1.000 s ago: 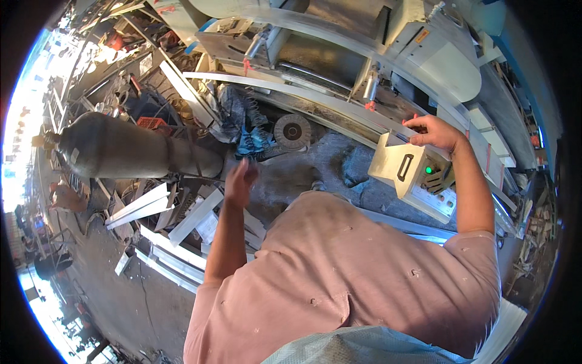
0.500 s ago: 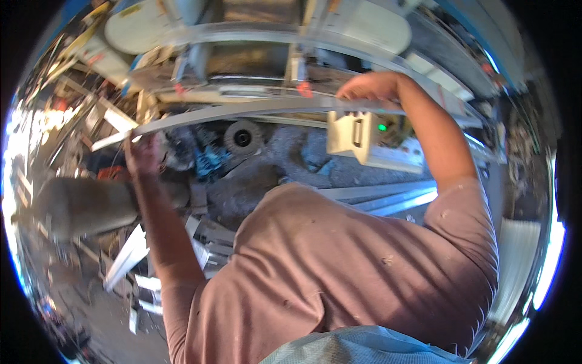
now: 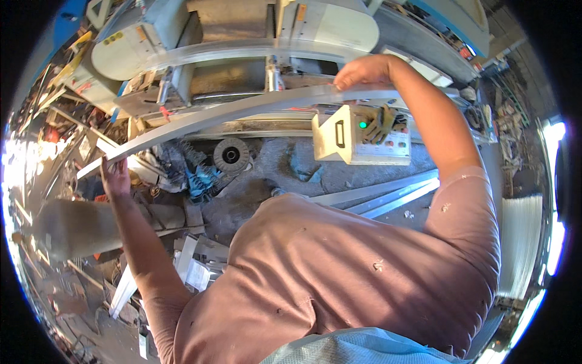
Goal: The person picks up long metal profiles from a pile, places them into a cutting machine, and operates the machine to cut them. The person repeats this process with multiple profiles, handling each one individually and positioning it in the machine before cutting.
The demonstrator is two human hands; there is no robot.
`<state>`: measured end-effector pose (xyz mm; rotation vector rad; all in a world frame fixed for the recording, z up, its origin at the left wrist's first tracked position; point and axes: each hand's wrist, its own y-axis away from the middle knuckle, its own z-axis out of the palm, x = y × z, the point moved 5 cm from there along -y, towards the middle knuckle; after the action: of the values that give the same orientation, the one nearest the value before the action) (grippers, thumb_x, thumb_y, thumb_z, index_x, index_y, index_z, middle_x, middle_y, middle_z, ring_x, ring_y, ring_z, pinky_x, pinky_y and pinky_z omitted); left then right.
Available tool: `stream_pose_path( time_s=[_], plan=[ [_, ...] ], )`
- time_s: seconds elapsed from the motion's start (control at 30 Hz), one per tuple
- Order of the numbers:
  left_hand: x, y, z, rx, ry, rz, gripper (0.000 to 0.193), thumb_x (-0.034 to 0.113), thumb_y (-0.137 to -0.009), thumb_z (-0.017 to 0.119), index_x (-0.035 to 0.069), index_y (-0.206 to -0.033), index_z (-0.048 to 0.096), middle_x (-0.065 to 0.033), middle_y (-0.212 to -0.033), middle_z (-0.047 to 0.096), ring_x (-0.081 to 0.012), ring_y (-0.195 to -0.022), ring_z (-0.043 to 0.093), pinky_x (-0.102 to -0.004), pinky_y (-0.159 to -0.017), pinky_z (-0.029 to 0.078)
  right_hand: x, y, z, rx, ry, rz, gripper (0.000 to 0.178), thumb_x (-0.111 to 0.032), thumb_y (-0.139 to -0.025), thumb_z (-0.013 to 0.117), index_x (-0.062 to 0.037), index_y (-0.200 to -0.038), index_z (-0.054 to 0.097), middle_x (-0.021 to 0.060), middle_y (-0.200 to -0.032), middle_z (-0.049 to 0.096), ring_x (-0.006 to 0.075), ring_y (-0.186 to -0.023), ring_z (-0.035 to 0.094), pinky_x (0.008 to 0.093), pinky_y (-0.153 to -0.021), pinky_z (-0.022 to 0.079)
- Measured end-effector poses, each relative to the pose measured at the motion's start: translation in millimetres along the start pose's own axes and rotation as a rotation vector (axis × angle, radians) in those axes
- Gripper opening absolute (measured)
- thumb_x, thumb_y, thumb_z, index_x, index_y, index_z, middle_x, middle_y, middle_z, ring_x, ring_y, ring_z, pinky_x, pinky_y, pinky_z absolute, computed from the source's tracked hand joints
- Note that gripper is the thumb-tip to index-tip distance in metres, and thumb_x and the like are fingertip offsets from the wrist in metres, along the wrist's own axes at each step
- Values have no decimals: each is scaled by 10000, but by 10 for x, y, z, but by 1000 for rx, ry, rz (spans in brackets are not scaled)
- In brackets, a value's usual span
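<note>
A long silvery metal profile (image 3: 200, 117) stretches in front of me, its left end lower and nearer than its right. Close to that left end, my left hand (image 3: 117, 177) holds it from the near side, with the thumb up against its edge. My right hand (image 3: 365, 70) curls over the top of the bar near its right part; its fingertips press on it and the palm is partly hidden. Beyond the bar stands a machine with a second light metal profile (image 3: 224, 51) lying across it.
A cream control box (image 3: 330, 136) with a lit green button and work gloves (image 3: 381, 125) on it stands below the right forearm. On the floor lie a round spool-like disc (image 3: 231, 156), a grey cylinder (image 3: 79, 227), metal profiles (image 3: 388, 197) and scrap offcuts (image 3: 197, 270).
The left hand and the bar's left end have moved left and nearer to me, tilting the bar more. The right hand has shifted slightly up. My view has turned a little right.
</note>
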<state>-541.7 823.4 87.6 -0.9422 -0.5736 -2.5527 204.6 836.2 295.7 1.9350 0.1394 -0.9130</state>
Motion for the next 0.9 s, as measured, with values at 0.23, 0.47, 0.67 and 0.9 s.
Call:
stream_pose_path(
  time_s=[0.23, 0.47, 0.67, 0.9],
  plan=[
    [-325, 73, 214, -94, 78, -17, 645, 316, -1066, 586, -60, -1537, 355, -252, -1621, 351, -402, -1488, 386, -562, -1260, 332, 61, 31, 10, 126, 427, -144, 480, -418, -956, 736, -6, -1202, 757, 88, -1132, 763, 168, -1066, 652, 343, -999, 483],
    [-903, -290, 620, -121, 73, -56, 458, 355, -1083, 548, 47, -1421, 576, -171, -1496, 542, -354, -1397, 513, -480, -1175, 477, 563, -62, -248, 307, 341, -183, 486, -368, -877, 787, 11, -1178, 743, 89, -1063, 751, 161, -1017, 662, 341, -950, 502],
    [-1529, -709, 1252, -141, 116, -56, 515, 343, -1060, 632, -33, -1399, 542, -173, -1366, 620, -310, -1266, 600, -436, -1084, 533, 979, -240, -598, 398, 183, -102, 538, -350, -865, 810, 39, -1220, 702, 71, -1066, 712, 160, -996, 639, 327, -913, 504],
    [-2248, -1619, 1957, -223, 215, 11, 414, 307, -1082, 600, -16, -1339, 566, -169, -1281, 664, -314, -1183, 658, -441, -998, 572, 894, -594, -1251, 543, 276, -137, 519, -328, -838, 795, 42, -1192, 706, 68, -990, 705, 145, -905, 637, 323, -841, 519]
  ],
)
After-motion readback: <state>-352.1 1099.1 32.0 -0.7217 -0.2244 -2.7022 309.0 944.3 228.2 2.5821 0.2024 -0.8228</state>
